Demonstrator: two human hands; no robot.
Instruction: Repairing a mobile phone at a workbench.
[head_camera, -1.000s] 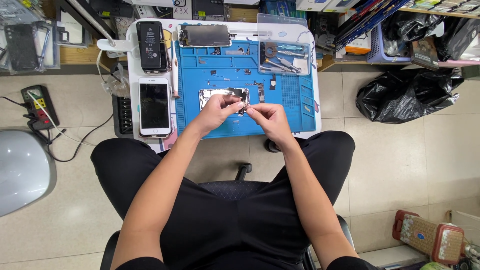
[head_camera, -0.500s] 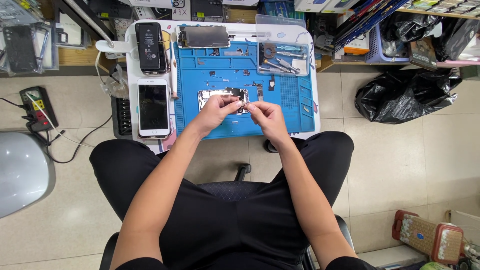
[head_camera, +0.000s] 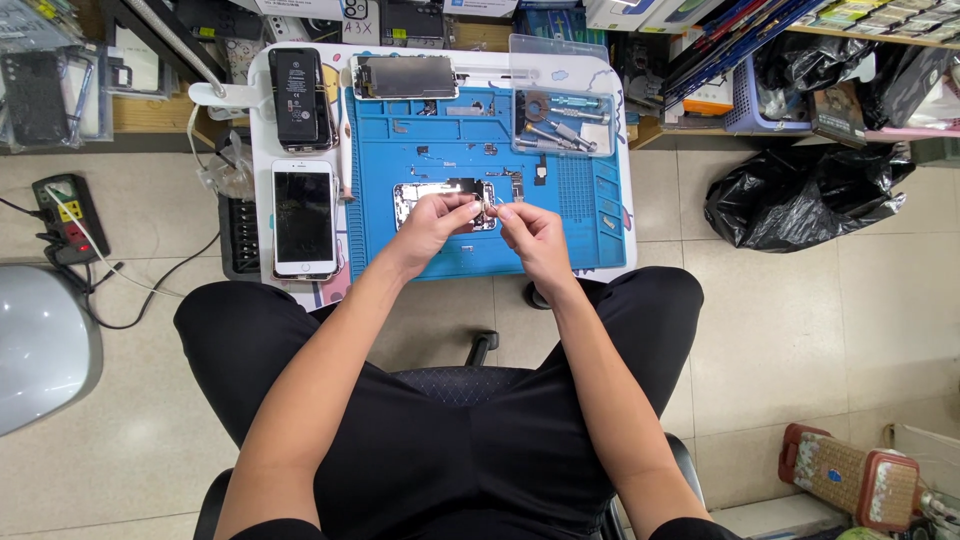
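An opened phone body (head_camera: 420, 191) lies on a blue work mat (head_camera: 400, 150) on a small white table. My left hand (head_camera: 432, 226) and my right hand (head_camera: 530, 236) meet just above the phone's right end, fingertips pinched together on a tiny part (head_camera: 488, 208) between them. The part is too small to identify. A detached screen panel (head_camera: 403, 77) lies at the mat's far edge. Small loose parts are scattered over the mat.
A white phone (head_camera: 304, 218) and a dark phone (head_camera: 298, 85) lie left of the mat. A clear tray of tools (head_camera: 562, 120) sits at the mat's far right. A black rubbish bag (head_camera: 800, 195) stands on the floor to the right, a power strip (head_camera: 60, 215) to the left.
Both hands have drawn slightly closer together over the phone's right end; the right hand shifted a little left. Nothing else moved.
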